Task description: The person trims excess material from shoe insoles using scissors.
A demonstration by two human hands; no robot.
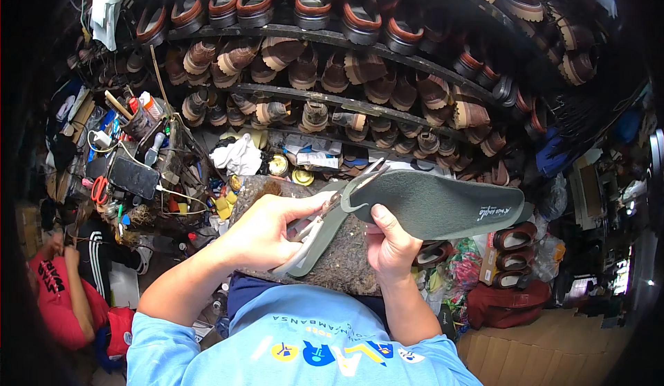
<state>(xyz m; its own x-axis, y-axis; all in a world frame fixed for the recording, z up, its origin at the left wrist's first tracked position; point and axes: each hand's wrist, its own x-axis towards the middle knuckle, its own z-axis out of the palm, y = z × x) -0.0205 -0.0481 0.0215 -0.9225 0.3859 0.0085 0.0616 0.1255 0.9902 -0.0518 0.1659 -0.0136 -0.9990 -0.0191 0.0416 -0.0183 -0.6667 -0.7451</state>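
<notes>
Left hand (263, 237) grip closed on scissors (346, 192) cutting grey insole (429, 206); right hand (391, 244) grip pinches insole edge.

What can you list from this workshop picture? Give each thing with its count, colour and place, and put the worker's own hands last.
Insole: one, grey-green, centre, held level.
Scissors: one pair, metal, at the insole's left end.
Trimmed strip: one, grey-green, hanging below the scissors.
Work block: one, brown, rough, under the hands.
Shoes: many, brown, on curved shelves above.
Phone: one, black, on the cluttered bench, left.
Seated person: one, red top, lower left.
Left hand: working the scissors.
Right hand: fingers gripping the insole.
</notes>
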